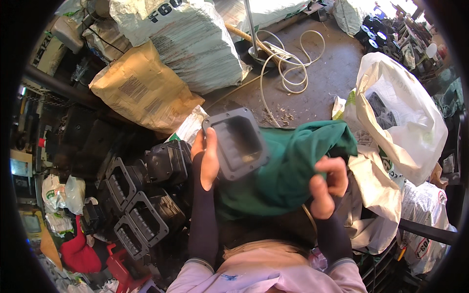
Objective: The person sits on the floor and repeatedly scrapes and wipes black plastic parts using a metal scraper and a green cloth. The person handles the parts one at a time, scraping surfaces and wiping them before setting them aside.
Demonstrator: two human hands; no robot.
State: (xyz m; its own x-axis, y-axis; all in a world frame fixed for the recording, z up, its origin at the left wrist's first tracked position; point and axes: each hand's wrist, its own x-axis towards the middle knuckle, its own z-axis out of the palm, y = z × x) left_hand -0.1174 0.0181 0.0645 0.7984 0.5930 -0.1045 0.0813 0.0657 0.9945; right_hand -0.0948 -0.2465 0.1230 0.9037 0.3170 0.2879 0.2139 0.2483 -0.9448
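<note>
My left hand (210, 161) grips a dark grey plastic housing (225, 166) by its left side. The housing has a rectangular flange with small holes round a deep opening, and is tilted toward me. Beneath it, a green cloth (293, 166) covers my lap and bunches up at the right. Apart from the housing, my right hand (330, 188) hovers over the cloth's right end. Its fingers and thumb are curled in and slightly blurred; whatever they may hold is not distinguishable.
Several similar black housings (146, 219) are stacked to my left. A brown paper sack (139, 90) and a large white sack (190, 44) lie ahead. A pale hose (305, 68) coils on the floor. An open white bag (415, 117) with dark parts inside stands at right.
</note>
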